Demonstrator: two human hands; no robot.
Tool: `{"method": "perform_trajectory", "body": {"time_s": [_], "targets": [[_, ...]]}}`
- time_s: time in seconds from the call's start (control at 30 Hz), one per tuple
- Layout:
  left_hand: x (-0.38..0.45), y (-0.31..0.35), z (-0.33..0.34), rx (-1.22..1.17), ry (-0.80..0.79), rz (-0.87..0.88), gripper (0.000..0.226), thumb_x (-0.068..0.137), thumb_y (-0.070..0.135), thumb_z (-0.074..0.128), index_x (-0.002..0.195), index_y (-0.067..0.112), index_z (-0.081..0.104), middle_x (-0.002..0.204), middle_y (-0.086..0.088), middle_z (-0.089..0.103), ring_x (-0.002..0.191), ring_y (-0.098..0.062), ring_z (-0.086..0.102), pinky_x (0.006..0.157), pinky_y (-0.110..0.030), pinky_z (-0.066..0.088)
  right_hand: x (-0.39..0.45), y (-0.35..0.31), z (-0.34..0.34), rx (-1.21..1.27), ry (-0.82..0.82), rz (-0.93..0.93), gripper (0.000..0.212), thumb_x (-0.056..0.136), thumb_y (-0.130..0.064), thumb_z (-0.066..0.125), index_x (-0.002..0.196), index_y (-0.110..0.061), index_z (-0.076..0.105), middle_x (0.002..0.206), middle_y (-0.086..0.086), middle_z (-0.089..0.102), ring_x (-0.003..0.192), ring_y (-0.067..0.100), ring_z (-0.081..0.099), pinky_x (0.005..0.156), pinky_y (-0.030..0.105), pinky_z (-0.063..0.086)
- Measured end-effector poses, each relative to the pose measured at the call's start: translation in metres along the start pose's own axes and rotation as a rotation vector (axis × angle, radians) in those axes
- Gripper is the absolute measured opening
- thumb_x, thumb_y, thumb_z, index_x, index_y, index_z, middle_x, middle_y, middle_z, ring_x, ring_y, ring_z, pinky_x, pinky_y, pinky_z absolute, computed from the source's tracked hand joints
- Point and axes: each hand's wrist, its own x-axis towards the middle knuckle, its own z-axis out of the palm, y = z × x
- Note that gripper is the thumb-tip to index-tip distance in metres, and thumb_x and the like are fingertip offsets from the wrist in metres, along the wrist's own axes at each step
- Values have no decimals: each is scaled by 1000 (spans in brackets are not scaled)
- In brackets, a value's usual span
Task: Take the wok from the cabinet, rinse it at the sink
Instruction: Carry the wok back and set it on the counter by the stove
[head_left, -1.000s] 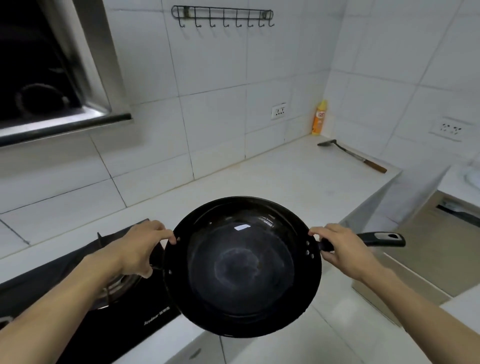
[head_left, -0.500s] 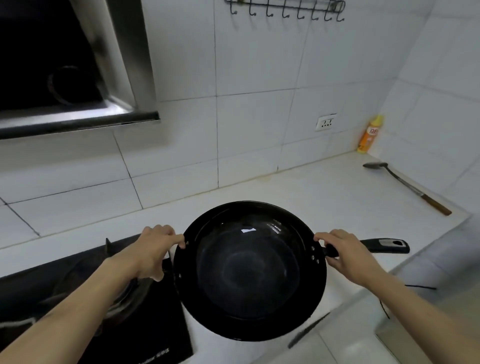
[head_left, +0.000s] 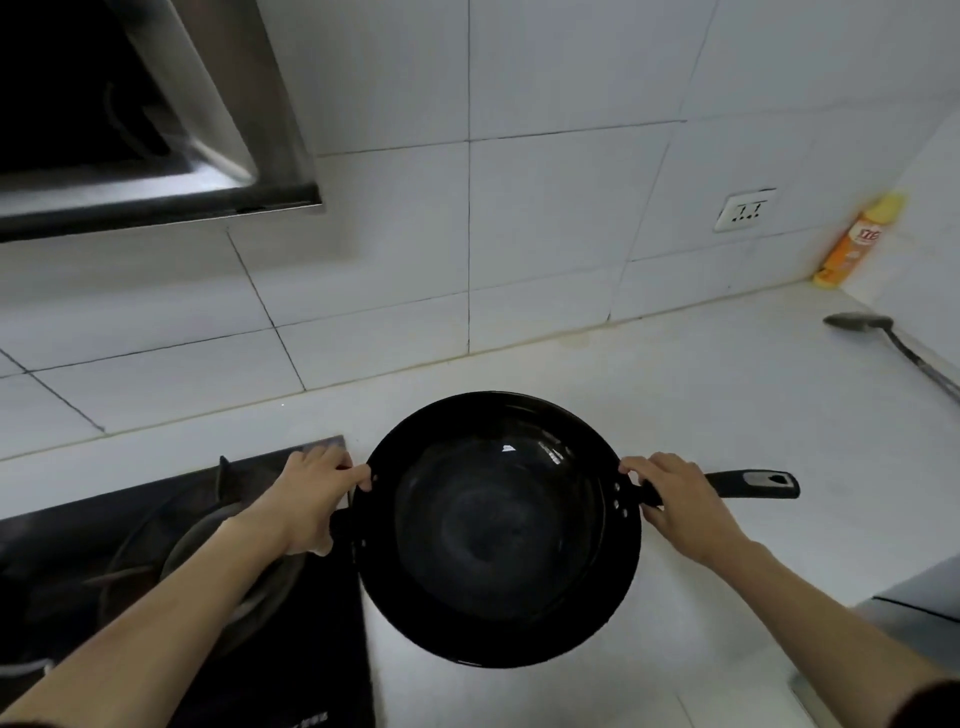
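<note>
Wok (head_left: 498, 530) right of stove (head_left: 171, 561), over counter (head_left: 727, 395).

Person, seen from a head-worn camera: two arms and two hands in frame.

Left hand (head_left: 310, 496): bare; no ring, watch or glove visible. Left forearm: bare along its whole visible length; a thin dark strip at the bottom left edge, too small to identify.

Right hand (head_left: 684, 503): bare; no ring, watch or glove visible. Right forearm: bare to near the frame edge, where a dark sleeve hem shows at the bottom right corner.
</note>
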Motion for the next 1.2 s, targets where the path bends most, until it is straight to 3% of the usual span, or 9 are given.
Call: {"method": "perform_trajectory", "body": {"time_s": [0.3, 0.63, 0.9, 1.2], "targets": [[3, -3, 3, 69, -29, -144, 82, 51, 28, 77, 124, 41, 44, 138, 3, 37, 123, -21, 39, 94, -34, 31, 45, 14, 31, 84, -26, -103, 53, 74, 0, 73, 117, -26, 57, 94, -6, 54, 90, 18, 52, 81, 35, 43], [9, -12, 4, 94, -69, -184, 80, 57, 26, 76, 128, 39, 40, 138, 1, 34, 125, -22, 37, 101, -34, 31, 70, 8, 43, 84, -12, -117, 54, 73, 1, 74, 116, -26, 56, 93, -8, 52, 90, 18, 51, 79, 31, 38], [7, -13, 12, 82, -66, -194, 79, 63, 25, 76, 132, 39, 40, 140, 1, 32, 126, -21, 37, 104, -34, 30, 69, 2, 47, 78, -4, -107, 49, 75, 2, 71, 116, -22, 60, 93, -3, 55, 89, 21, 52, 80, 36, 42], [0, -10, 14, 88, -10, -198, 81, 71, 25, 74, 141, 38, 35, 155, 2, 23, 144, -21, 19, 114, -39, 21, 51, 5, 46, 81, -93, -67, 56, 79, -3, 72, 126, -25, 53, 105, -3, 52, 97, 16, 49, 88, 33, 43]]}}
